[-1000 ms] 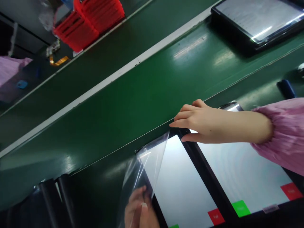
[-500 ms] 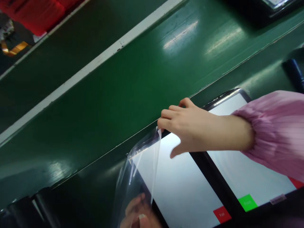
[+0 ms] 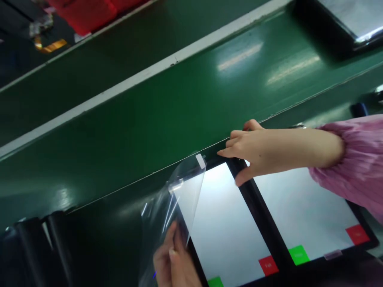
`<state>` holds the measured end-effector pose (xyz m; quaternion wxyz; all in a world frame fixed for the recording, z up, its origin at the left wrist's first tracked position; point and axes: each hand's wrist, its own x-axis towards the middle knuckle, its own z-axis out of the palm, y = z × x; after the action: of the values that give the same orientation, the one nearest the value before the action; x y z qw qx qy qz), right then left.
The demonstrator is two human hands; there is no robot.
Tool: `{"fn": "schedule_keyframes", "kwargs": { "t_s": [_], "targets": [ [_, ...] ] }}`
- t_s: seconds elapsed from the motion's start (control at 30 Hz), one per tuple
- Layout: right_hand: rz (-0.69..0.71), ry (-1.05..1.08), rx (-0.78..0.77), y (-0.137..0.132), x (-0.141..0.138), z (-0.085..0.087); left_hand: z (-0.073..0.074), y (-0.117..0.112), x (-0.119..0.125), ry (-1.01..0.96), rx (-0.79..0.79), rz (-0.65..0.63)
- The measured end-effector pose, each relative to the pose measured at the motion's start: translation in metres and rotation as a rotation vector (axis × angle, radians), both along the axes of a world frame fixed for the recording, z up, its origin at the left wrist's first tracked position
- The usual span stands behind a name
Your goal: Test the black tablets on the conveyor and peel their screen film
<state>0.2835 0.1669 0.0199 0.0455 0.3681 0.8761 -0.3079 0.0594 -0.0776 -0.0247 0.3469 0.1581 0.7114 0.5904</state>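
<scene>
Clear film [image 3: 167,207] (white tab [image 3: 200,160] free) has left the right hand [image 3: 254,153], now loosely curled on the tablet [image 3: 227,227] corner; the left hand [image 3: 172,265] alone pinches it.

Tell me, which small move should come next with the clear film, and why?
Likely the right hand should reach left and pinch the white tab. The clear film stands lifted off the left side of the lit left tablet, the left hand holds its lower part, and the right hand rests on the tablet's upper right corner, apart from the tab.
</scene>
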Motion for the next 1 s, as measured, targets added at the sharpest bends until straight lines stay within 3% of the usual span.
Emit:
{"fn": "schedule_keyframes", "kwargs": {
  "t_s": [0.1, 0.27, 0.37, 0.53, 0.67, 0.77, 1.0],
  "targets": [
    [0.118, -0.063, -0.059, -0.002, 0.006, 0.0, 0.005, 0.005, 0.004, -0.075, -0.007, 0.028],
    [0.056, 0.13, -0.1, -0.01, 0.003, 0.022, 0.002, 0.009, 0.005, -0.1, 0.079, 0.073],
    [-0.092, 0.314, -0.174, -0.027, 0.0, 0.028, -0.003, 0.008, 0.007, -0.103, 0.242, 0.116],
    [-0.444, 0.599, -0.401, -0.063, -0.008, 0.018, -0.01, 0.006, 0.012, -0.042, 0.449, 0.142],
    [-0.687, 0.986, -0.405, -0.085, -0.026, 0.016, -0.006, 0.015, 0.016, 0.027, 0.587, 0.148],
    [-0.755, 1.268, -0.435, -0.091, -0.041, 0.033, 0.009, 0.03, 0.015, 0.079, 0.69, 0.146],
    [-0.549, 1.57, -0.218, -0.087, -0.054, 0.113, 0.08, 0.063, -0.004, 0.252, 0.952, 0.146]
  ]
}}
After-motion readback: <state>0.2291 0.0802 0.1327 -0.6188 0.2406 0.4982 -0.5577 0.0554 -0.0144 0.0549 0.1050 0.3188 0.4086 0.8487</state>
